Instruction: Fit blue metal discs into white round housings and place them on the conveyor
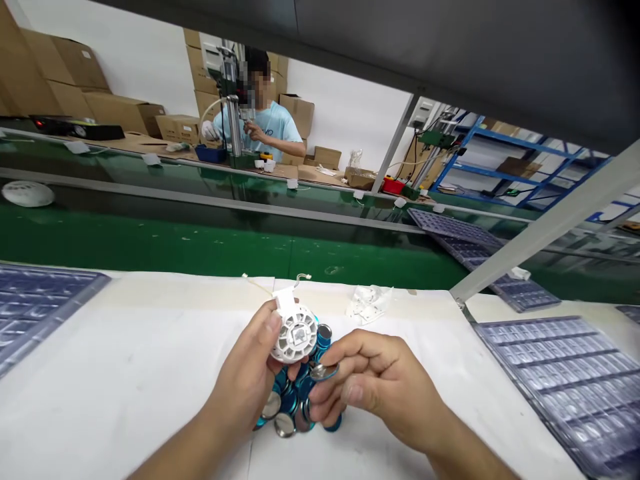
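My left hand (255, 363) grips a round white plastic housing (296, 337) with spoke-like slots and a square piece at its centre. Short wires with small connectors stick out at its top. Between the fingers of my right hand (375, 383) is a round metal cap (324, 371), shiny on its inner face and tilted. The cap is close to the housing's lower right but apart from it. Under both hands lies a pile of blue-and-silver round caps (285, 423) on the white table surface (150, 373), partly hidden by my fingers.
A crumpled clear bag (369, 303) lies behind my right hand. Plastic trays stand at the left (40, 307) and right (565, 380). A green conveyor belt (225, 250) runs beyond the table. A slanted white post (540, 233) rises at right. Across the belt, a person (280, 127) works at a press (231, 113).
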